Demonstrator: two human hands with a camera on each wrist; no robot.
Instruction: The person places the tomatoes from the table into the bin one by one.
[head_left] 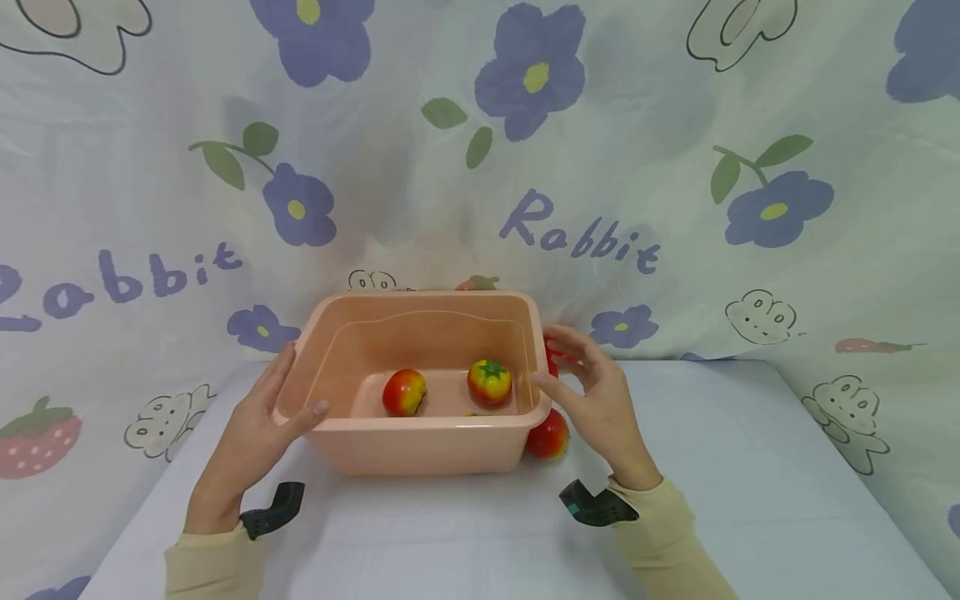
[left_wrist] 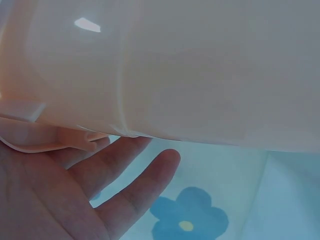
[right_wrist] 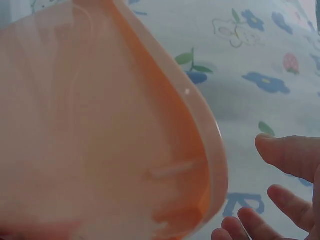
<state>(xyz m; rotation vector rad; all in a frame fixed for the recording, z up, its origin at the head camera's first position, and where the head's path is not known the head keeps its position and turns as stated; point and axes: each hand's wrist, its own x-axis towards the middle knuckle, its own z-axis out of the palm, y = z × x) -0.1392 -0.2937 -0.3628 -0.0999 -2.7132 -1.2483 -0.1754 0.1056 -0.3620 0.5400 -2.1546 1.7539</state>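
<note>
Behind everything hangs a softly wrinkled off-white cloth printed with violet flowers (head_left: 405, 192), beneath it a matte white tabletop (head_left: 450, 542) bearing, at its twelve o'clock, a glossy peach-coloured plastic basin (head_left: 420, 450), rounded-rectangular with a rolled rim. At the basin's eight o'clock the left hand (head_left: 258, 412) grips that rim, thumb over it, fingers along the outside; at three o'clock the right hand (head_left: 596, 396) has thumb and fingers spread apart. Inside sit a shiny red-yellow rounded fruit (head_left: 404, 392) near centre and a ribbed yellow-red tomato with a green calyx (head_left: 490, 383) towards three o'clock, while a smooth red round fruit (head_left: 549, 437) lies outside at four.
</note>
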